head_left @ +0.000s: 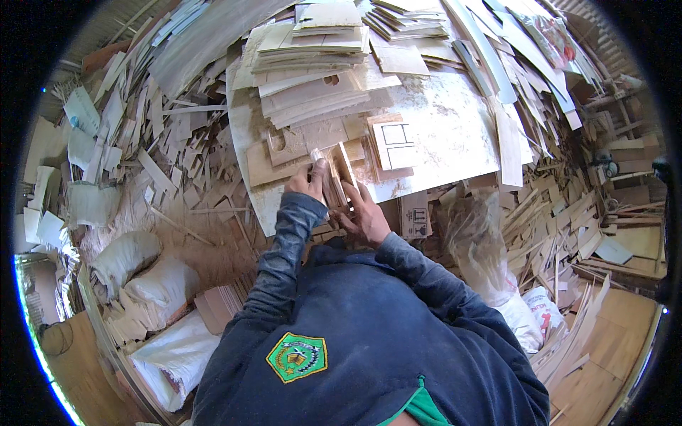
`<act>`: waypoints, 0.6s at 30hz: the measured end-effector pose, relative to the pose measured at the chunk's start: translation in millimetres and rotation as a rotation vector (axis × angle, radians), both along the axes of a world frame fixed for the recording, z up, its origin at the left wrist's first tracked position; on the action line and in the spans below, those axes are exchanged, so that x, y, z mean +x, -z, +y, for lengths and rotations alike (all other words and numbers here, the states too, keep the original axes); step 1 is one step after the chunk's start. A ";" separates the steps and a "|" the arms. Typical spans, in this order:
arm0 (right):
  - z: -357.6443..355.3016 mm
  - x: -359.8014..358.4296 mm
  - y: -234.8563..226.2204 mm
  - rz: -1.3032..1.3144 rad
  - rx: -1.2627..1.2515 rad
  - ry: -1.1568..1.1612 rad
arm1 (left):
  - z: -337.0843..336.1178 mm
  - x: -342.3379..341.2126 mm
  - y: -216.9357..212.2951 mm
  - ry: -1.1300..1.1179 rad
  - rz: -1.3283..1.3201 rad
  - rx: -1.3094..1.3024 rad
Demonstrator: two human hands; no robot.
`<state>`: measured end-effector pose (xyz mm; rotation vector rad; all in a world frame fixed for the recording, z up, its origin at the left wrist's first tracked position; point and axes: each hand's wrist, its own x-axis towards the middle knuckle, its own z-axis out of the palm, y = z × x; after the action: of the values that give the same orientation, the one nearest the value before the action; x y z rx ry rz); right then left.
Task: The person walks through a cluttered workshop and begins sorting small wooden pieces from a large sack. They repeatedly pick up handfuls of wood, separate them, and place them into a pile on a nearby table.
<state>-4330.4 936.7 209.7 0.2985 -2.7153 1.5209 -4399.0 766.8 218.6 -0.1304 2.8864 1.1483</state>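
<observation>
At the near edge of the white worktable [455, 135], my left hand [306, 184] is closed on the left side of a bundle of thin wooden pieces [334, 174]. The fingers of my right hand [368, 217] wrap the bundle's right and near side. One pale strip [346, 165] stands on edge along its right. How many pieces are in the bundle cannot be made out. Just beyond my left hand lies a board with a rounded cutout [285, 144]. A small stack of panels with black line markings on top [396, 146] sits to the right of the bundle.
A tall stack of plywood sheets [312, 92] stands farther back, with more sheets [405, 25] beside it. Long boards [508, 142] overhang the table's right side. Wood offcuts [163, 142] pile up on the left. White sacks [167, 284] stand at the lower left, and a plastic bag [476, 234] at right.
</observation>
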 end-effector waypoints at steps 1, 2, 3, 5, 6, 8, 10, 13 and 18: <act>-0.4 -1.1 -0.7 -0.027 0.021 -0.002 | 2.9 3.2 7.7 0.009 -0.003 0.145; 1.6 -1.2 -1.6 0.016 -0.029 0.007 | 5.4 6.2 15.9 0.026 0.049 0.304; 3.8 -2.5 -2.0 -0.005 -0.053 0.020 | 7.4 9.1 23.9 0.071 0.077 0.291; 10.0 -4.9 -2.0 -0.057 -0.089 0.016 | 8.7 18.2 35.9 0.146 0.159 0.269; 12.7 -6.2 -1.4 -0.076 -0.078 0.009 | 11.3 25.7 39.5 0.105 0.016 0.444; 18.5 -5.9 0.4 -0.078 -0.100 -0.013 | 10.9 33.0 40.0 0.147 0.146 0.437; 23.7 -4.1 3.3 -0.073 -0.114 -0.043 | 9.6 36.2 34.7 0.127 0.094 0.516; 30.2 -0.1 8.0 -0.147 -0.127 -0.088 | 7.5 33.2 25.1 0.109 0.086 0.612; 26.3 0.7 12.1 -0.012 -0.177 -0.101 | 17.7 27.2 28.1 0.009 0.225 0.424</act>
<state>-4329.7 963.0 197.6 0.4288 -2.5863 1.7803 -4371.7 784.5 190.6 0.0262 2.7308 1.8450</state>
